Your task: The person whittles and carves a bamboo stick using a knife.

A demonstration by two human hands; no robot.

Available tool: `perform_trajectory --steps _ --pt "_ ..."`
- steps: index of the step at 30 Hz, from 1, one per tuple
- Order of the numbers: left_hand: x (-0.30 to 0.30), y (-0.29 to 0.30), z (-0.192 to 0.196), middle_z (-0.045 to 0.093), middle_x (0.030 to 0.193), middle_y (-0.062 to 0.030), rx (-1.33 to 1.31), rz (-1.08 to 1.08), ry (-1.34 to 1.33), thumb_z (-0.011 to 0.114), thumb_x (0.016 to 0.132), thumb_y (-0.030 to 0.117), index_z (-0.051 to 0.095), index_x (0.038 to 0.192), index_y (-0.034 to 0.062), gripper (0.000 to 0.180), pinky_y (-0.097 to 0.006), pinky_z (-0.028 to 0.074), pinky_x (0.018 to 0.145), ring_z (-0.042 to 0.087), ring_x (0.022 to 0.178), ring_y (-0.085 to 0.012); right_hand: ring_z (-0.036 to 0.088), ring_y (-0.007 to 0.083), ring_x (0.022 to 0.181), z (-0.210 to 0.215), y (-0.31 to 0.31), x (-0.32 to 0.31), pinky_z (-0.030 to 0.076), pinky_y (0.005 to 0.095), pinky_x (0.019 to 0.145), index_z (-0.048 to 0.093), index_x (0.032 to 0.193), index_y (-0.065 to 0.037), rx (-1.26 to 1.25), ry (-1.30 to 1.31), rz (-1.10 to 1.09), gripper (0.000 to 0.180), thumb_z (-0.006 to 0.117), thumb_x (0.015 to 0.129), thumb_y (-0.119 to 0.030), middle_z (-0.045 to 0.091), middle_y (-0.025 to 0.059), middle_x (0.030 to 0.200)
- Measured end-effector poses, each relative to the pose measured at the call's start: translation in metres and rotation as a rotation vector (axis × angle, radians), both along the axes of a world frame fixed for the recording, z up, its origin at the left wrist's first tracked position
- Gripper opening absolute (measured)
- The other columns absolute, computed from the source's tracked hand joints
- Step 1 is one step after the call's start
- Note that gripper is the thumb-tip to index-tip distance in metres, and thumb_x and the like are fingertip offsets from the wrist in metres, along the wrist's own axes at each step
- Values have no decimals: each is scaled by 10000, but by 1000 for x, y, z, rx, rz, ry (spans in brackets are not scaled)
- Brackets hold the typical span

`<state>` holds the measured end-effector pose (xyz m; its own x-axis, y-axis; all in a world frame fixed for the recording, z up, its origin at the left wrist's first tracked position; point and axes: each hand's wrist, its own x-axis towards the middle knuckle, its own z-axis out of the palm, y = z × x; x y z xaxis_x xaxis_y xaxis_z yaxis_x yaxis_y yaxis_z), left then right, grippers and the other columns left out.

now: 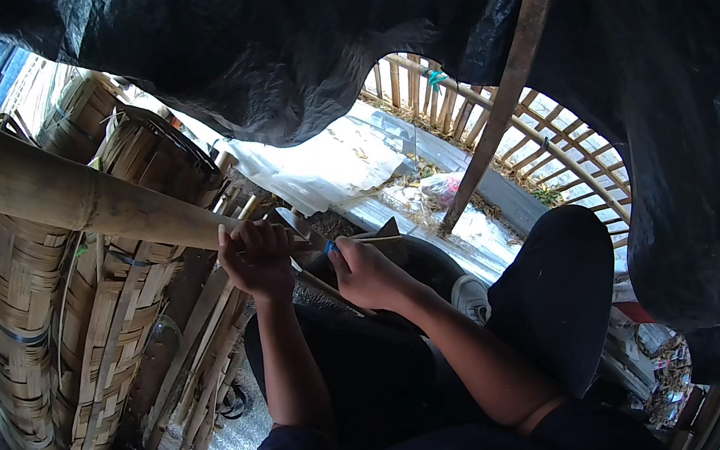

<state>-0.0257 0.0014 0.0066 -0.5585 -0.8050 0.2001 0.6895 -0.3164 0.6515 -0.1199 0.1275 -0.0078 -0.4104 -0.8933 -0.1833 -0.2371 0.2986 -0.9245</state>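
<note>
In the middle of the head view my left hand (256, 256) is closed, its fingers wrapped round a thin pale bamboo strip (377, 239), which runs rightward past the other hand. Close beside it, my right hand (373, 273) is closed too, thumb forward, at the lower end of a flat greyish knife blade (299, 224). The handle is hidden in the fingers. A small blue bit shows at the thumb. A thick bamboo pole (90, 200) slants down from the upper left and ends behind my left hand.
Woven bamboo panels (30, 336) and split bamboo lengths (206, 375) stand at the left. Black plastic sheeting (264, 63) hangs overhead and at the right. A wooden post (504, 103) leans ahead, before a bamboo fence (542, 144). My bent knee (560, 270) is at the right.
</note>
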Motion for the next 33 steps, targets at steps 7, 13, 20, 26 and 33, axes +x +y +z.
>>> perform_trajectory --steps 7,13,20,26,33 --pt "-4 2 4 213 498 22 4 32 -33 291 941 456 256 572 139 487 -305 197 454 188 445 -121 562 440 691 -7 -1 1 400 455 601 459 824 37 -40 29 -14 248 444 944 -180 534 275 686" --pt "-9 10 11 209 515 31 -41 51 -50 306 941 432 262 580 146 463 -293 186 462 190 468 -112 562 435 692 6 3 -3 400 456 604 458 809 34 -17 83 -4 258 453 938 -189 530 271 689" --pt "-11 11 5 225 534 20 -35 25 -16 318 934 420 272 590 135 449 -296 209 471 225 481 -127 572 438 717 20 5 -8 419 446 619 489 833 34 -41 90 -53 248 456 935 -189 552 271 712" --pt "-20 27 27 250 548 0 -30 119 -161 332 915 388 282 599 125 414 -305 235 478 255 493 -138 594 418 708 33 11 -6 424 448 612 491 811 32 -34 89 -57 240 452 933 -171 557 261 693" --pt "-8 21 6 212 519 13 -9 12 19 321 935 359 271 585 140 417 -307 210 458 186 459 -130 596 431 649 22 7 20 450 472 569 452 786 24 -161 239 -99 156 476 897 -82 552 258 630"
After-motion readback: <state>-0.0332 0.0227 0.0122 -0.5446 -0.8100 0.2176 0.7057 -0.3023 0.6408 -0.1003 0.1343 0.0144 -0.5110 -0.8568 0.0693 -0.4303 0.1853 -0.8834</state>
